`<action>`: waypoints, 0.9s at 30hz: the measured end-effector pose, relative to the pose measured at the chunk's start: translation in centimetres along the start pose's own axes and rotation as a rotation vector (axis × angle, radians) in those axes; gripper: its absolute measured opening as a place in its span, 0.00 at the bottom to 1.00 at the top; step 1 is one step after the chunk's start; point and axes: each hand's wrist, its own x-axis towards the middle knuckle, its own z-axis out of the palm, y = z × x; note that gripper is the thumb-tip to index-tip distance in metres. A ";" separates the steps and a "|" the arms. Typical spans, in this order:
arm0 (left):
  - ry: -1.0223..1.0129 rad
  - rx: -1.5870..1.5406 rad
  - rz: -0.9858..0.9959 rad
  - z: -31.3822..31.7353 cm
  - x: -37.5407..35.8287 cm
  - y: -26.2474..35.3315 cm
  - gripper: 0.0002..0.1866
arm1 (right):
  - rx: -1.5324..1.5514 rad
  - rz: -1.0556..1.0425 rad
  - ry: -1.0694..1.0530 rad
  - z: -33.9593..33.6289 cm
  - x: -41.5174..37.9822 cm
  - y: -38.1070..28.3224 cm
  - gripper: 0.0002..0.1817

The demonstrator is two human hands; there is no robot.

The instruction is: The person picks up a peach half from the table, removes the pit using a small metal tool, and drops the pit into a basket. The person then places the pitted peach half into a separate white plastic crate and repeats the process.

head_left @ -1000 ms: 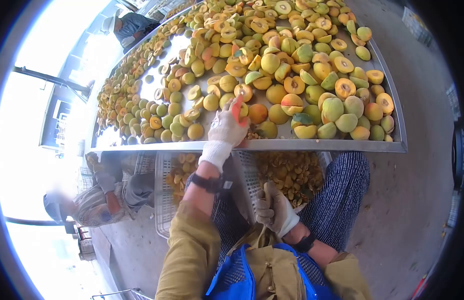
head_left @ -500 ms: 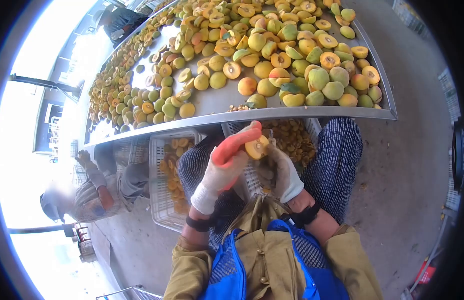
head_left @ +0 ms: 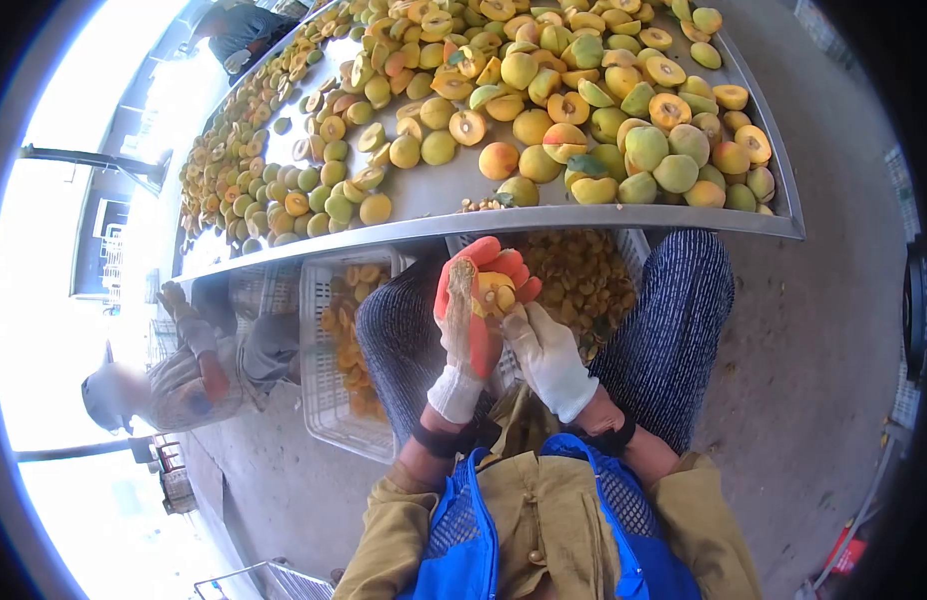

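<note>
My left hand [head_left: 466, 318], in a white glove with a red-orange palm, is cupped round a halved yellow peach [head_left: 496, 293]. The cut face and its pit area are turned up. My right hand [head_left: 552, 355], in a white glove, has its fingers drawn together against the lower side of the half. Whatever those fingers grip is hidden. Both hands are over my lap, just short of the metal table [head_left: 504, 220]. Below and beyond them a crate of cut peach pieces [head_left: 574, 285] stands between my knees.
Whole and halved peaches [head_left: 674, 165] are heaped on the table, whose raised metal rim runs ahead of me. A white crate [head_left: 349, 440] with peach pieces stands left of my leg. One co-worker [head_left: 199, 375] is at the left, another [head_left: 244, 35] at the far left corner.
My left hand has turned its palm upward, opening the view onto the peach half. My right hand has rotated and shifted slightly down, its fingertips now at the fruit's lower side.
</note>
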 end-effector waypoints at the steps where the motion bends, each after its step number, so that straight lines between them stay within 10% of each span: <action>1: 0.006 -0.005 -0.004 0.4 -0.2 -0.2 0.24 | -0.020 0.014 -0.009 0.1 0.0 0.1 0.16; 16: 0.044 0.206 0.077 -0.1 -1.1 -0.8 0.24 | -0.105 0.175 -0.102 1.1 -0.5 0.4 0.16; 25: -0.030 0.250 0.024 0.9 -0.8 0.9 0.28 | -0.160 -0.510 -0.049 1.3 -0.1 2.7 0.18; 27: -0.021 0.226 0.031 0.7 -0.9 1.1 0.29 | 0.237 0.182 -0.322 -1.0 0.0 -0.7 0.20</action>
